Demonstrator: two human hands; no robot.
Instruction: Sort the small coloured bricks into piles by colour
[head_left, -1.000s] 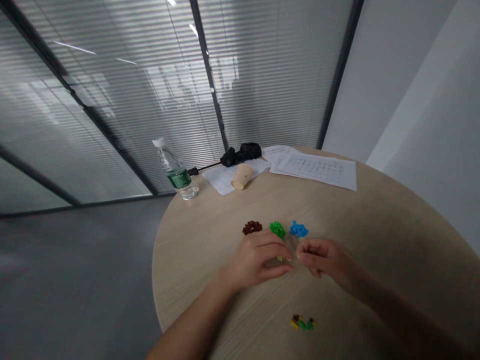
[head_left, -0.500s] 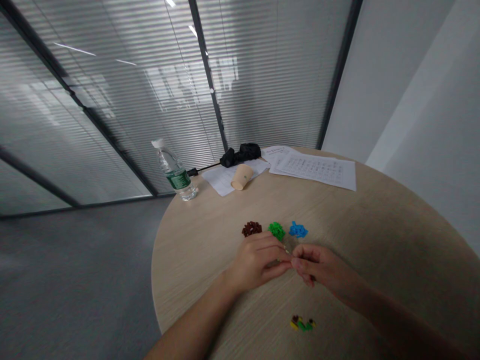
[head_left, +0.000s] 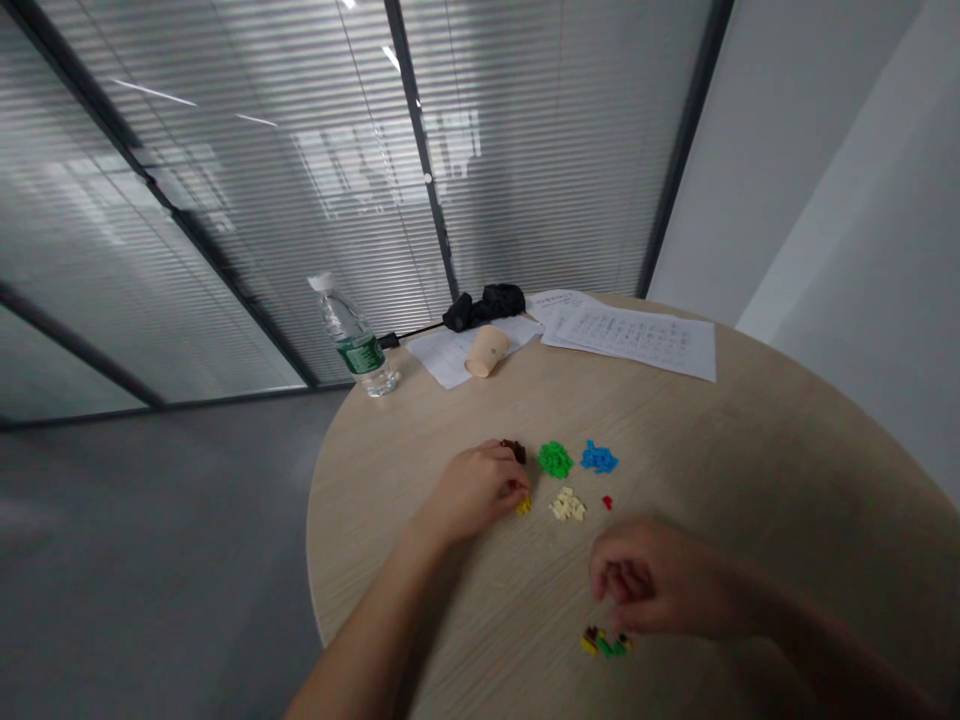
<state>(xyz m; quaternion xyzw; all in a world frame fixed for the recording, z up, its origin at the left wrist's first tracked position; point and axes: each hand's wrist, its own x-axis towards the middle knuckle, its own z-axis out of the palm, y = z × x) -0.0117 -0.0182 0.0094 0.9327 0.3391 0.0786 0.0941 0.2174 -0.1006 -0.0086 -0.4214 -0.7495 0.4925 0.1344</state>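
Observation:
My left hand (head_left: 481, 487) rests low over the table, fingers curled and bent together at a small pile of yellow toy bricks (head_left: 523, 506). It partly covers a dark brown brick pile (head_left: 514, 450). What sits between its fingertips is hidden. My right hand (head_left: 660, 578), slightly blurred, hovers with curled fingers just above a small cluster of joined-looking yellow, green and brown bricks (head_left: 606, 642); anything in its grip is too small to make out. Between the hands lie cream bricks (head_left: 568, 504) and a red piece (head_left: 607, 502). Behind them are green bricks (head_left: 554, 459) and blue bricks (head_left: 598, 457).
A water bottle (head_left: 358, 345) stands at the round table's (head_left: 757, 430) far left edge. A paper cup (head_left: 487, 351) lies on its side on a sheet, near a folded black umbrella (head_left: 491, 305). Printed papers (head_left: 637, 338) lie at the back.
My hands have come apart. The left moved left to the yellow bricks; the right moved down and right towards the brick cluster. The cream, yellow and red bricks are now uncovered.

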